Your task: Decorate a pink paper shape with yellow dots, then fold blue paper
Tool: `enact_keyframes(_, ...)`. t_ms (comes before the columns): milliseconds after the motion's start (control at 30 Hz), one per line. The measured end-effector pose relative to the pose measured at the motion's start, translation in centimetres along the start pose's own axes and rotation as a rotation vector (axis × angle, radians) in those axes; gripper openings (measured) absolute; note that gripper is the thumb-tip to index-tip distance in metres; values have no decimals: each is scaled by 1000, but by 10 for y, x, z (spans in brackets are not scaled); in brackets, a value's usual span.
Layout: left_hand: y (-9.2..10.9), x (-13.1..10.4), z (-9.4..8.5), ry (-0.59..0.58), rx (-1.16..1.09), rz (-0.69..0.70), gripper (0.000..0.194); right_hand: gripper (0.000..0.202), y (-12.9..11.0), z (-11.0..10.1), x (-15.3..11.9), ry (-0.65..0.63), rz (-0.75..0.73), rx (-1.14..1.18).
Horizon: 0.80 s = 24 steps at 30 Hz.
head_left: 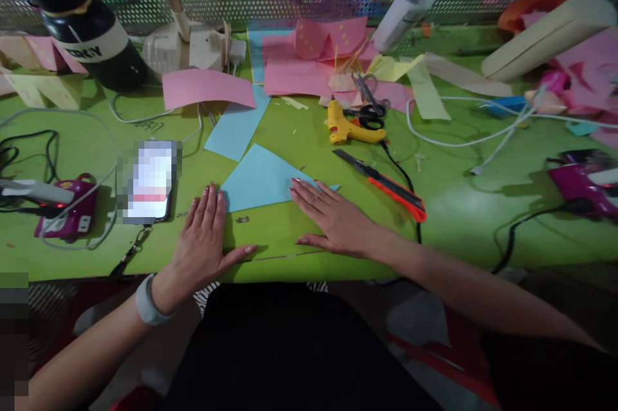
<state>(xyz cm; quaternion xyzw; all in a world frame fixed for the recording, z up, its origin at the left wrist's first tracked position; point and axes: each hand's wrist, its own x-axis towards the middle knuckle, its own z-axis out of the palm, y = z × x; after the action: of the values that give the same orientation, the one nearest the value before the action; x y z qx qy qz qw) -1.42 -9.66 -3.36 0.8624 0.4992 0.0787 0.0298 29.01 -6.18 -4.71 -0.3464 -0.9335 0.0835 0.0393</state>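
A light-blue piece of paper [261, 179] with slanting edges lies on the green table [270, 240] in front of me. My left hand [203, 240] rests flat at its left corner, fingers stretched out and thumb spread to the right. Across the paper's right part lies my right hand [333, 214], palm down and fingers extended, covering some of that end. Neither hand grips anything. Just right of the paper is a box cutter [386, 185] with a red-orange and black handle. Beyond it sit a yellow glue gun [352, 127] and black-handled scissors [371, 111].
Left of my hand lies a phone [149, 182] with a strap, near a purple power strip [72, 208]. Behind are a black bottle [91, 31], a fan [168, 50] and pink paper [207, 89]. White cable [449, 143] and another purple power strip [586, 185] are at right.
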Motion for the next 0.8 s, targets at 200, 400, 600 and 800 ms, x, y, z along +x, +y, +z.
enact_keyframes(200,-6,-11,-2,3,15,-9,111,94,13,-1,-29,13,125,-62)
enact_keyframes(400,-8,-23,-4,8,48,-71,107,90,14,-3,-36,1,164,-126)
enact_keyframes(600,-9,-25,-7,-12,70,-75,102,60,-4,-41,-3,167,168,-107)
enact_keyframes(800,-11,-22,-5,7,106,-44,102,39,-30,-61,70,-213,325,300)
